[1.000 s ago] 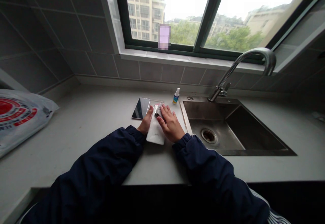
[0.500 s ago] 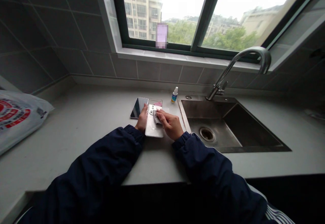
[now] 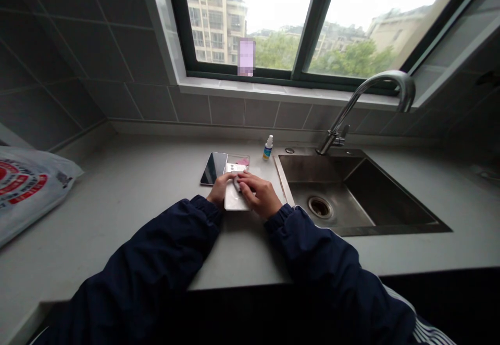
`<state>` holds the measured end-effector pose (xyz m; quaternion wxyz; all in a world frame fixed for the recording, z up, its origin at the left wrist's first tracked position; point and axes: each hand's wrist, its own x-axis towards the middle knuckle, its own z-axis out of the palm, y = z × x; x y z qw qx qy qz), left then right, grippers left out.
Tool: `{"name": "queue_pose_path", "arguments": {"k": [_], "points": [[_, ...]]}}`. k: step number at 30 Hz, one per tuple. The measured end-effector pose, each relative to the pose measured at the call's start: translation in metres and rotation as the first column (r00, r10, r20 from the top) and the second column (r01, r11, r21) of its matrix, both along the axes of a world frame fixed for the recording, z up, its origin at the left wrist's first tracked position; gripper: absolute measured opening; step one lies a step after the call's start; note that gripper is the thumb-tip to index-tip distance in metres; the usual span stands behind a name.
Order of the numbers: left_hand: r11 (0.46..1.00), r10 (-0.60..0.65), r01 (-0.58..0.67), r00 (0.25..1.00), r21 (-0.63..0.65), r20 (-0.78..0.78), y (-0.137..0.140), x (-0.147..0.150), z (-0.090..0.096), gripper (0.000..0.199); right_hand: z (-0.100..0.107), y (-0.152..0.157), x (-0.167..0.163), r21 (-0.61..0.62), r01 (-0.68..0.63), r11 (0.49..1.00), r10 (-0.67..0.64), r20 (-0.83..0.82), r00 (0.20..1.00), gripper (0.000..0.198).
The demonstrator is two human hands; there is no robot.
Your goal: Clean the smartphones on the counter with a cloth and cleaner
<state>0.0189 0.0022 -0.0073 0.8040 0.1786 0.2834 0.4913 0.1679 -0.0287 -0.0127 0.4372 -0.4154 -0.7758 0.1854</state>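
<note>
Two dark blue sleeves (image 3: 164,261) reach from the near edge across a grey counter (image 3: 128,188). The left hand (image 3: 219,193) rests at the left edge of a white phone (image 3: 233,199) that lies flat, back up, on the counter just left of the sink (image 3: 351,199); its fingers curl loosely against that edge, steadying it rather than lifting it. The right hand (image 3: 260,195) lies over the phone with fingers bent, pressing a small grey cloth (image 3: 236,184) onto the phone's back. Touching or just beyond the white phone on the far left lies a dark phone (image 3: 214,168), screen up. Next to it, farther still, sits something pink (image 3: 242,161), too small to tell. A small bottle (image 3: 267,147) stands at the sink's far left corner, with the tap (image 3: 367,100) farther right. A printed bag (image 3: 27,188) lies well apart at far left.
</note>
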Motion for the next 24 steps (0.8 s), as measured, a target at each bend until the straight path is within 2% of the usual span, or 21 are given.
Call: {"name": "queue_pose_path", "arguments": {"k": [3,6,8,12,16,21,24], "points": [[1.0,0.002,-0.002,1.0,0.022,0.012,-0.001,0.003,0.007,0.047,-0.002,0.002,0.001,-0.032,-0.035,0.999,0.04,0.152,0.988,0.039],[0.995,-0.073,0.069,0.995,0.067,0.062,-0.003,0.007,0.009,0.054,-0.003,0.006,0.004,-0.109,0.007,0.994,0.014,0.199,0.98,0.05],[0.99,-0.117,0.111,0.99,0.087,0.077,-0.003,0.008,0.008,0.054,-0.005,0.009,0.006,-0.12,0.033,0.992,-0.01,0.185,0.983,0.055],[0.987,-0.127,0.12,0.99,0.104,0.063,-0.002,0.009,0.005,0.053,-0.01,0.013,0.006,-0.115,0.03,0.993,-0.016,0.122,0.992,0.064],[0.99,-0.129,0.127,0.991,0.065,0.035,-0.002,0.008,0.007,0.055,-0.013,0.015,0.006,-0.12,0.001,0.993,0.01,0.093,0.996,0.069],[0.993,-0.11,0.108,0.993,0.056,0.051,-0.005,0.01,0.014,0.057,-0.012,0.016,0.006,-0.129,-0.002,0.992,0.014,0.089,0.996,0.072],[0.994,-0.1,0.098,0.993,0.039,0.068,-0.008,0.009,0.021,0.062,-0.007,0.012,0.005,-0.136,-0.02,0.99,0.029,0.062,0.998,0.063]]}}
